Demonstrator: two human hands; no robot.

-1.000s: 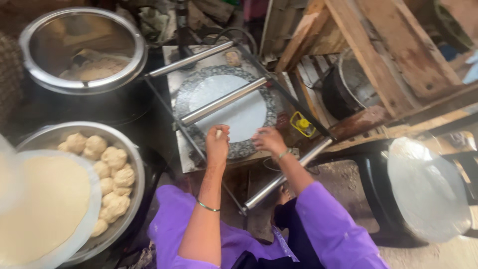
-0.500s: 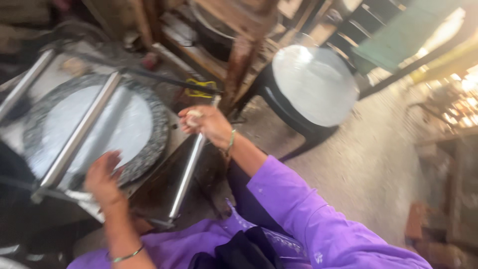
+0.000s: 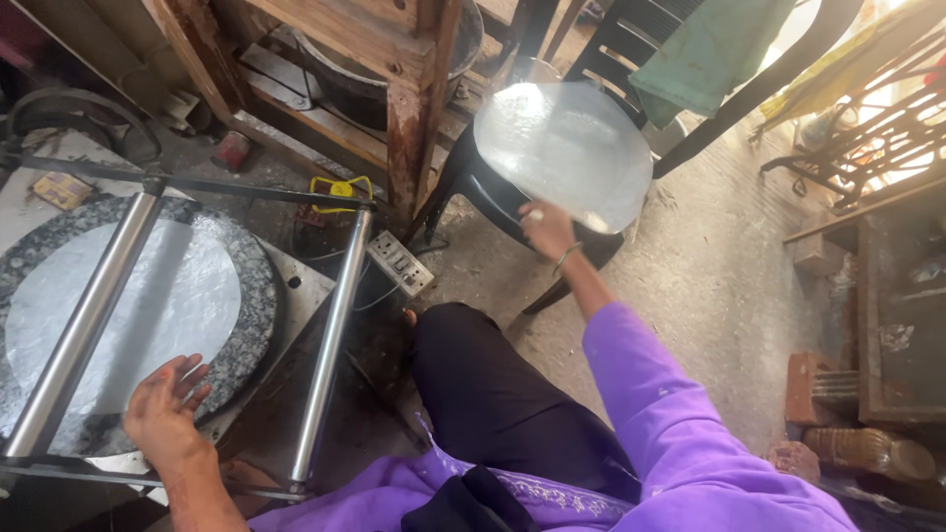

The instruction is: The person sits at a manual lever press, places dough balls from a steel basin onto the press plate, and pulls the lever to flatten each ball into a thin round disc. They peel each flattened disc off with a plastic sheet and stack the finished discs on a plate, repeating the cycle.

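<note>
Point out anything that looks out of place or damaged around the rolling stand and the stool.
A white socket box lies loose on the dusty floor beside the stand's metal rail, its cable trailing. The wooden post looks worn and chipped. The right hand holds a thin dough sheet over the black stool; the left hand rests on the stone disc.

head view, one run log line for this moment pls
left hand: on granite disc edge | right hand: at thin round sheet on black stool

One camera worn on the person's head looks steeply down from close range, past the purple sleeves to the left hand [image 3: 163, 414] on the round stone slab [image 3: 246, 266] and the right hand [image 3: 548, 230] reaching ahead
</note>
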